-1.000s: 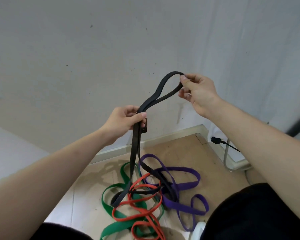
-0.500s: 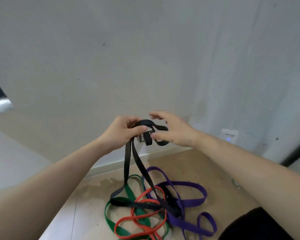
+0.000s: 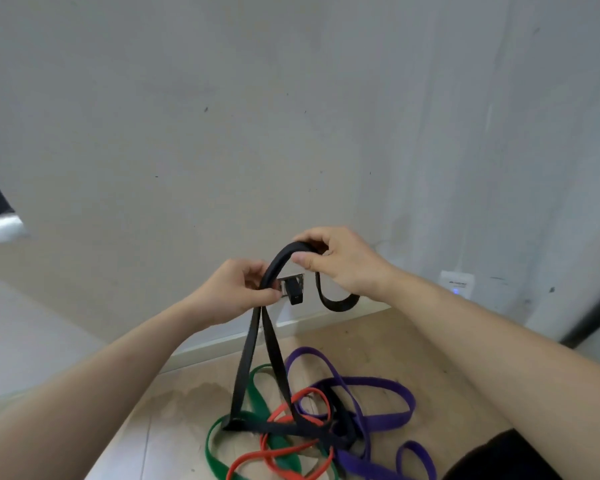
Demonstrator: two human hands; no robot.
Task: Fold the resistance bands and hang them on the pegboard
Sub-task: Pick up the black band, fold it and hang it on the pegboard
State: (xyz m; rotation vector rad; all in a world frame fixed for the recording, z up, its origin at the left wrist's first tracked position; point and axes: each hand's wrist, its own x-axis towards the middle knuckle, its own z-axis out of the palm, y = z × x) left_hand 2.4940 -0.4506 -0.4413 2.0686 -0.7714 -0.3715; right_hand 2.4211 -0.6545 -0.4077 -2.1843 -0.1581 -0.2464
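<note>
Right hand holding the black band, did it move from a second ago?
Yes. The right hand came down and leftward, toward the black wall plug, carrying the black band closer to the left hand.

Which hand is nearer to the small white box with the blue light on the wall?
Right. The right hand, gripping the black band, lies left of the white box; the left hand is farther left, beyond the right hand.

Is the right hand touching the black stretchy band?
Touching. The head view shows the right hand pinching the top loop of the black rubber resistance band between its thumb and curled fingers.
</note>
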